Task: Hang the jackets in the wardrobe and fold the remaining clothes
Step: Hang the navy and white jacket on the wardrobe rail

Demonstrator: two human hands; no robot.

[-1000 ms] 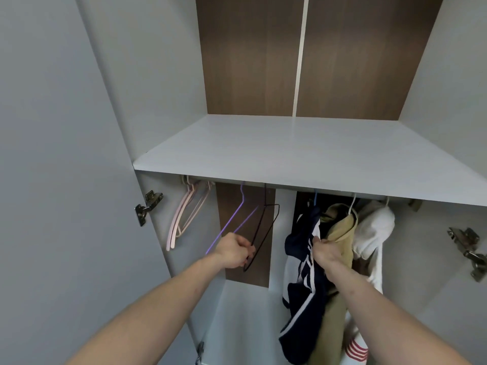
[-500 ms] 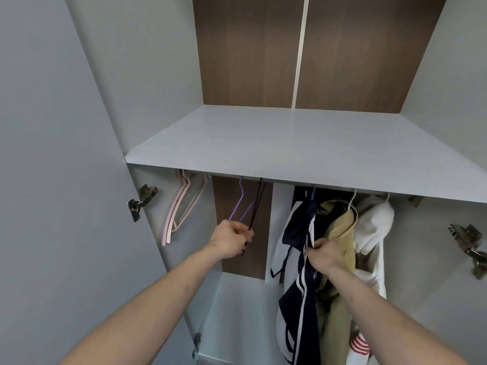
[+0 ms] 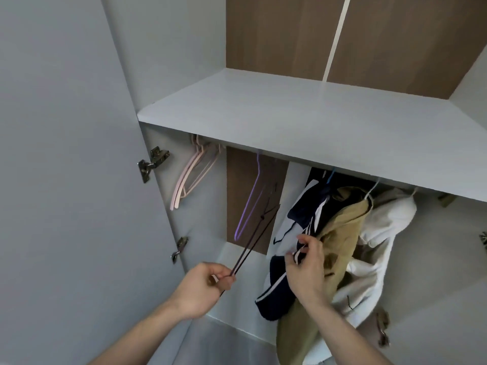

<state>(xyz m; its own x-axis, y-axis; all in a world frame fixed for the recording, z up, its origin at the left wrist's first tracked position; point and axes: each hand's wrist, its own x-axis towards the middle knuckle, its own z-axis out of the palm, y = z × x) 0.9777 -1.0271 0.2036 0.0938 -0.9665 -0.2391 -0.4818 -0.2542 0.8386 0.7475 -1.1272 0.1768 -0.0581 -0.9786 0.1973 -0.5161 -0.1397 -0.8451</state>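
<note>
My left hand [image 3: 203, 288] pinches the lower end of a thin dark hanger [image 3: 257, 238], which slants out of the wardrobe toward me. A purple hanger [image 3: 250, 204] still hangs under the shelf behind it. My right hand [image 3: 305, 270] holds the white-striped edge of a navy jacket [image 3: 303, 219] that hangs from a blue hook. Beside it to the right hang a tan jacket [image 3: 342, 233] and a white hooded jacket [image 3: 387, 233].
Several pink hangers [image 3: 189, 175] hang at the far left under the white shelf [image 3: 290, 119]. The open left door [image 3: 66, 180] with metal hinges [image 3: 152, 162] stands close by. Brown back panels and the wardrobe's pale floor show behind.
My left hand has pulled the dark hanger down and out toward me, off the rail. My right hand has shifted lower on the navy jacket's edge. The view has tilted down and right.
</note>
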